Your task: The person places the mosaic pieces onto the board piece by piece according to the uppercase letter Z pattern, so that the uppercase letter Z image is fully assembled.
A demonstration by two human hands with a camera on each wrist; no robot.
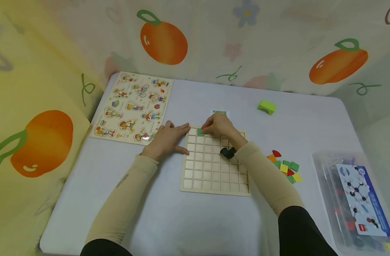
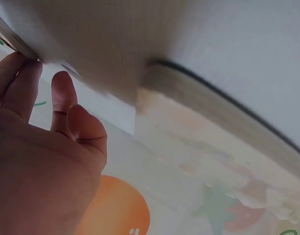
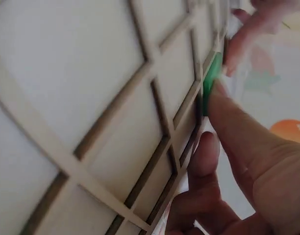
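Observation:
A wooden grid board (image 1: 198, 175) with square cells lies on the white table. My right hand (image 1: 220, 126) is over its far edge, pinching a green square tile (image 1: 200, 132) at the second cell of the far row. In the right wrist view the thumb (image 3: 233, 117) lies on the green tile (image 3: 212, 81); the index finger is hidden. At the board's left edge, my left hand (image 1: 167, 139) spreads its fingers and touches the rim with thumb and fingertips. A small printed card (image 1: 226, 113) shows partly behind the right hand.
Red, orange, yellow and green tiles (image 1: 283, 168) lie loose right of the board. A picture puzzle board (image 1: 135, 106) sits at the back left. Toward the back right is a light green arch block (image 1: 266, 107). A clear plastic box (image 1: 326, 185) stands at the right edge.

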